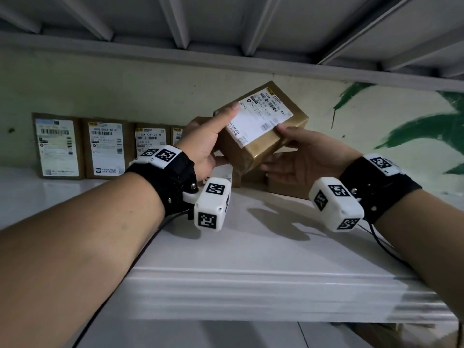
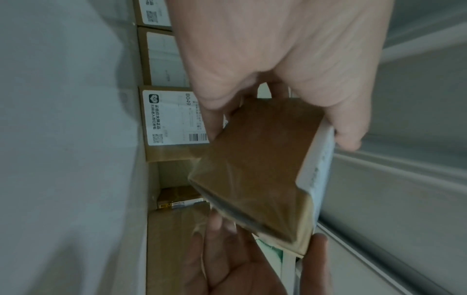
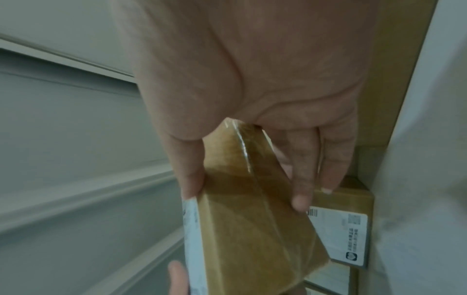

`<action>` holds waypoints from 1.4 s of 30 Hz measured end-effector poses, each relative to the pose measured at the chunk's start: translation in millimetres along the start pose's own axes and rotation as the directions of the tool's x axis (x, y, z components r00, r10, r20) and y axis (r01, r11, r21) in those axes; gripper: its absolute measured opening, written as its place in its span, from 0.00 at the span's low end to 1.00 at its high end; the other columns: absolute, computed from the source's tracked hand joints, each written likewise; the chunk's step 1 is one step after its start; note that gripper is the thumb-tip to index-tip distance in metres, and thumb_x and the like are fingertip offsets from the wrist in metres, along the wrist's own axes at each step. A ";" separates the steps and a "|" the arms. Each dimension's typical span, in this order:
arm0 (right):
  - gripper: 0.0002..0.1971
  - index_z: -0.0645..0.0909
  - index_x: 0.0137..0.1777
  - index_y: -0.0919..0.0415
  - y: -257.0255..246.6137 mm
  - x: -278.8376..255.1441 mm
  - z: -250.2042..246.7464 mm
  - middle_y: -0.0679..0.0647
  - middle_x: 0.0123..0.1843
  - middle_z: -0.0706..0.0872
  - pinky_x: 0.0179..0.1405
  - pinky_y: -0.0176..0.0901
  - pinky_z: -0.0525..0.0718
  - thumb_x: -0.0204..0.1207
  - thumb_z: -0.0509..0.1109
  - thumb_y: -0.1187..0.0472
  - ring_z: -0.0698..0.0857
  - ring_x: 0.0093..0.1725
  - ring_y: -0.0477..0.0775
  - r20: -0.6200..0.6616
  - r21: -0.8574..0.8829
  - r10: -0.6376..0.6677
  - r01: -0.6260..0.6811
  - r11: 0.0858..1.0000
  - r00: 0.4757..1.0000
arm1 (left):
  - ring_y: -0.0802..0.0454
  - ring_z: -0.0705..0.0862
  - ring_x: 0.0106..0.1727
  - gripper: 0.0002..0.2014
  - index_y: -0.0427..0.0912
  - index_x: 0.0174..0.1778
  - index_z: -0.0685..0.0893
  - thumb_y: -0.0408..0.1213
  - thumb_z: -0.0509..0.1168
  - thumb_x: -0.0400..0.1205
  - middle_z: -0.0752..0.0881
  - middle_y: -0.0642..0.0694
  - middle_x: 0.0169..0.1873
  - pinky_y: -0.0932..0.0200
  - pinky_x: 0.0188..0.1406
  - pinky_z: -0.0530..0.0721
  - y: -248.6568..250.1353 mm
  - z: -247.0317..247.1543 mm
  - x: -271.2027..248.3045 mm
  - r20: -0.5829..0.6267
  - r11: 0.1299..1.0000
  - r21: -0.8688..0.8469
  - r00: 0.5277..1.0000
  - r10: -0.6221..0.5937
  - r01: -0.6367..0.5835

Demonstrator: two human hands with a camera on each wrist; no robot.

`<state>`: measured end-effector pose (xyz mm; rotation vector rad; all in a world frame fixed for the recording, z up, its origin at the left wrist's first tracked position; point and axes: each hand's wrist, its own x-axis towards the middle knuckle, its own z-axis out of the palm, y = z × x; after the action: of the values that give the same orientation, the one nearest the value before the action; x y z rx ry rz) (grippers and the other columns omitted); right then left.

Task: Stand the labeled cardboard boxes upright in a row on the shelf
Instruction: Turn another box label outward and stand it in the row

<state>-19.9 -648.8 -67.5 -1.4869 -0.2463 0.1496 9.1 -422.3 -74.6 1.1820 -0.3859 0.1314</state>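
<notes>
A brown cardboard box (image 1: 261,126) with a white shipping label hangs tilted above the white shelf (image 1: 251,247), label toward me. My left hand (image 1: 213,136) grips its left end, thumb on the label, fingers underneath. My right hand (image 1: 293,149) grips its right end, thumb on the label edge. The left wrist view has the box (image 2: 257,169) between thumb and fingers; the right wrist view has the box (image 3: 252,219) the same way. Several labeled boxes (image 1: 82,146) stand upright in a row against the back wall at left.
More cardboard boxes (image 1: 278,182) lie flat on the shelf behind and below the held box. The upper shelf's ribbed underside (image 1: 226,26) is close overhead. The wall (image 1: 376,126) at right has green paint marks. The shelf's front part is bare.
</notes>
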 end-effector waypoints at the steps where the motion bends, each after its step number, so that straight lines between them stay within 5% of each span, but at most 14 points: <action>1: 0.45 0.67 0.83 0.60 0.0 1.5 -1.8 0.64 0.60 0.87 0.66 0.61 0.85 0.72 0.79 0.41 0.89 0.61 0.65 -0.031 -0.017 0.000 0.000 1.000 1.000 | 0.39 0.92 0.64 0.31 0.44 0.69 0.89 0.56 0.83 0.75 0.96 0.41 0.58 0.26 0.54 0.92 0.9 -0.6 -0.4 0.001 1.000 -0.007 1.000 -0.015 0.015; 3: 0.48 0.73 0.79 0.65 -1.5 2.7 -4.7 0.60 0.56 0.87 0.73 0.60 0.80 0.67 0.78 0.33 0.89 0.60 0.62 -0.089 -0.044 0.029 -0.033 0.999 0.996 | 0.41 0.91 0.64 0.27 0.47 0.66 0.90 0.58 0.81 0.76 0.96 0.43 0.57 0.30 0.58 0.92 2.1 -0.4 -1.6 0.005 0.999 0.006 0.999 -0.048 0.048; 7: 0.54 0.75 0.74 0.72 -1.3 1.3 -7.3 0.64 0.65 0.89 0.70 0.57 0.82 0.63 0.74 0.24 0.88 0.66 0.66 -0.106 -0.107 0.110 -0.122 0.987 0.988 | 0.41 0.93 0.61 0.15 0.48 0.59 0.90 0.53 0.75 0.82 0.94 0.42 0.57 0.33 0.62 0.91 0.6 3.9 -8.1 0.059 0.984 0.074 0.985 -0.164 0.159; 13: 0.55 0.77 0.79 0.61 3.8 0.9 1.0 0.63 0.75 0.83 0.81 0.62 0.69 0.57 0.77 0.24 0.81 0.75 0.68 0.000 0.012 0.136 -0.136 0.991 0.991 | 0.37 0.92 0.66 0.29 0.44 0.76 0.86 0.55 0.73 0.81 0.90 0.36 0.70 0.32 0.62 0.90 -0.1 5.8 -14.8 0.165 0.938 0.195 0.933 -0.320 0.288; 17: 0.46 0.80 0.77 0.55 4.4 -3.8 2.9 0.61 0.75 0.84 0.81 0.61 0.69 0.67 0.69 0.23 0.81 0.75 0.66 0.080 0.032 0.082 -0.085 0.996 0.993 | 0.39 0.94 0.60 0.29 0.46 0.73 0.88 0.59 0.73 0.81 0.91 0.38 0.68 0.37 0.62 0.91 -0.4 6.7 -17.8 0.189 0.939 0.221 0.933 -0.306 0.263; 22: 0.45 0.77 0.79 0.55 17.9 1.6 8.3 0.61 0.78 0.80 0.83 0.62 0.67 0.69 0.68 0.25 0.78 0.78 0.65 0.128 0.170 0.004 -0.026 0.985 0.992 | 0.37 0.92 0.67 0.29 0.48 0.72 0.89 0.62 0.75 0.79 0.93 0.38 0.65 0.32 0.71 0.86 -3.4 2.4 -14.1 0.187 0.938 0.279 0.947 -0.262 0.205; 29: 0.47 0.75 0.81 0.57 15.3 10.4 7.0 0.63 0.78 0.80 0.81 0.66 0.68 0.67 0.72 0.26 0.79 0.77 0.68 0.100 0.148 -0.048 0.033 0.988 0.994 | 0.41 0.93 0.63 0.23 0.48 0.69 0.90 0.60 0.71 0.85 0.95 0.39 0.61 0.38 0.68 0.89 -2.8 3.4 -14.0 0.210 0.956 0.248 0.955 -0.210 0.155; 34: 0.44 0.80 0.76 0.50 14.7 16.4 2.3 0.59 0.75 0.84 0.76 0.66 0.74 0.62 0.79 0.30 0.83 0.73 0.66 -0.020 0.046 -0.032 0.033 0.998 0.999 | 0.41 0.92 0.66 0.26 0.51 0.73 0.88 0.63 0.71 0.84 0.95 0.42 0.62 0.39 0.70 0.88 -6.8 1.5 -8.5 0.240 0.948 0.302 0.954 -0.180 0.103; 38: 0.27 0.82 0.73 0.54 21.7 14.9 6.7 0.57 0.63 0.91 0.57 0.55 0.90 0.78 0.71 0.40 0.91 0.56 0.61 0.052 -0.082 -0.024 0.028 0.996 0.998 | 0.40 0.93 0.64 0.29 0.47 0.72 0.89 0.60 0.78 0.79 0.95 0.41 0.62 0.39 0.68 0.90 -8.9 -2.2 -1.4 0.200 0.960 0.272 0.971 -0.130 0.072; 42: 0.29 0.78 0.78 0.57 21.1 12.7 5.6 0.62 0.75 0.84 0.77 0.67 0.76 0.81 0.72 0.45 0.81 0.75 0.67 0.065 -0.083 -0.020 0.025 0.996 0.998 | 0.43 0.95 0.61 0.24 0.45 0.70 0.90 0.55 0.76 0.82 0.96 0.42 0.59 0.49 0.53 0.93 -9.5 -1.0 -0.5 0.181 0.966 0.244 0.975 -0.127 0.080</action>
<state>-8.0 -638.5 -87.3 -1.5637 -0.3248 0.1711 11.7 -425.0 -83.4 1.4533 -0.4896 -0.0329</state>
